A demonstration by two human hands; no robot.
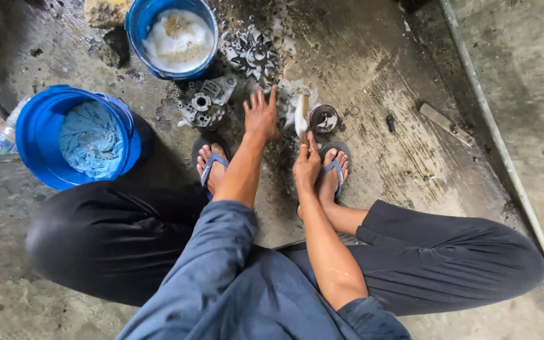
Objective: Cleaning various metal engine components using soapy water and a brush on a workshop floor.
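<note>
1. Blue sleeves (221, 277) and dark trousers (448, 258) sit closest to the camera. The person squats on a wet, dirty concrete floor (379, 75).
2. Right hand (306, 165) has its fingers closed around the handle of a brush (302, 116). The brush points away from the person, and its pale, soapy head rests on the floor.
3. Left hand (262, 116) is open, with the fingers spread wide. It lies flat, palm down, on the wet floor and holds nothing. It is just beside the brush.
4. A small round metal part (324, 118), dark and shiny, lies on the floor just right of the brush head.
5. A grey metal engine cover (206, 101) with round holes lies just left of the left hand.
6. A dark gear-like part (253, 53) with foam on it lies on the floor beyond the left hand.
7. Two feet in blue flip-flops (212, 165) stand on the floor, one near each hand.
8. A blue bucket (138, 25) full of soapy white water stands at the top, past the engine cover.
9. A bigger blue bucket (39, 135) with a light blue cloth (90, 138) inside stands at the left.
10. A grey pipe (498, 145) runs along the floor at the right, well apart from the hands.
</note>
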